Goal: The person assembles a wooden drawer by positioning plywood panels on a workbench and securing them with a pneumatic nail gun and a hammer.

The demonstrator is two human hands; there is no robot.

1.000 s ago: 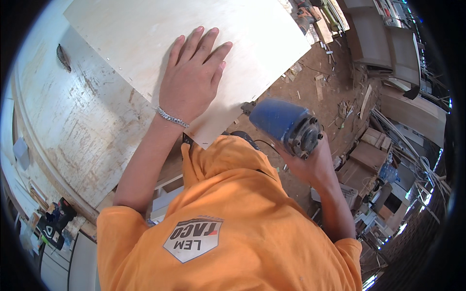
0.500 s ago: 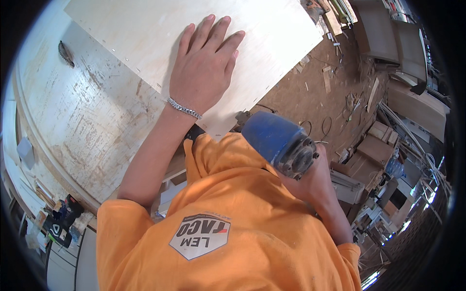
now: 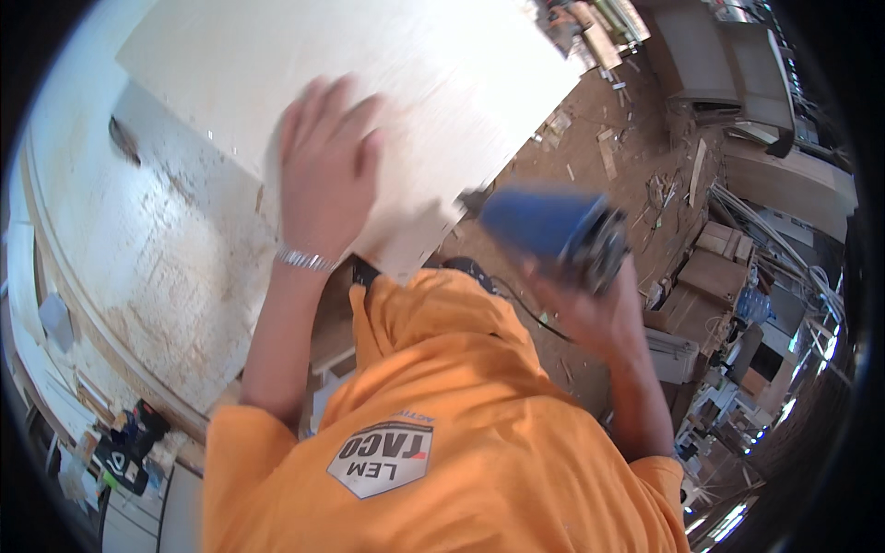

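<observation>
My left hand (image 3: 329, 170), slightly blurred and with a silver chain bracelet at its wrist, rests with fingers stretched out over a pale plywood sheet (image 3: 442, 111). Small bits dot that sheet's left edge. My right hand (image 3: 585, 300) is closed around a blue tool, which looks like a nail gun (image 3: 542, 221); its grip is hidden by the hand and body. The dark nose of the tool points left, at the sheet's near right edge. Whether the nose touches the wood is blurred.
Under the sheet lies a scuffed pale worktop (image 3: 184, 267) with a brush-like dark object (image 3: 123, 141). A dark cord or hose (image 3: 539, 320) hangs by my right hand. Wood scraps (image 3: 608, 155) litter the brown floor, and cardboard boxes (image 3: 710, 272) stand at right.
My left hand has slid left and nearer to me across the sheet. My right hand has swung the tool more level, its nose now at the sheet's edge. The view has shifted slightly.
</observation>
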